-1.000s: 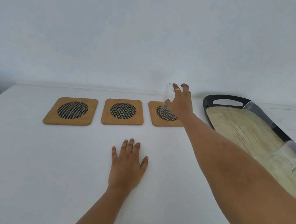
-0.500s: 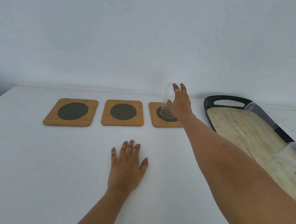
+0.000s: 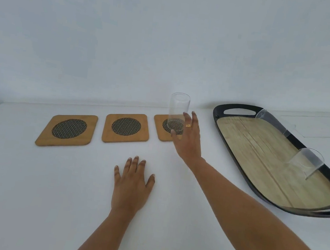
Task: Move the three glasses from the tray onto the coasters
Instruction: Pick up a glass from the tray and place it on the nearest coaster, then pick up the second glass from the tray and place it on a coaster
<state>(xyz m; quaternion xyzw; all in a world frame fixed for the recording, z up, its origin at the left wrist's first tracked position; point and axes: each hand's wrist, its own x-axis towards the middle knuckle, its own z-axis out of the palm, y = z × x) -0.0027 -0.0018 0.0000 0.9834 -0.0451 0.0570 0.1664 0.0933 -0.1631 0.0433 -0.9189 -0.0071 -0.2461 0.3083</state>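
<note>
Three wooden coasters with dark mesh centres lie in a row: left coaster (image 3: 68,130), middle coaster (image 3: 126,128), right coaster (image 3: 160,131). A clear glass (image 3: 178,111) stands upright on the right coaster. My right hand (image 3: 188,138) hovers just in front and right of that glass, fingers spread, holding nothing. My left hand (image 3: 132,185) rests flat on the white table (image 3: 25,190). Two more clear glasses stand on the tray (image 3: 260,158): a far glass (image 3: 271,121) and a near glass (image 3: 305,162).
The black-rimmed tray with a bamboo floor sits at the right, its handles at the far and near ends. A white wall runs behind the table. My right forearm crosses the table's right front area.
My right hand has let go of the glass on the right coaster and drawn back toward me with its fingers spread. The left hand has not moved.
</note>
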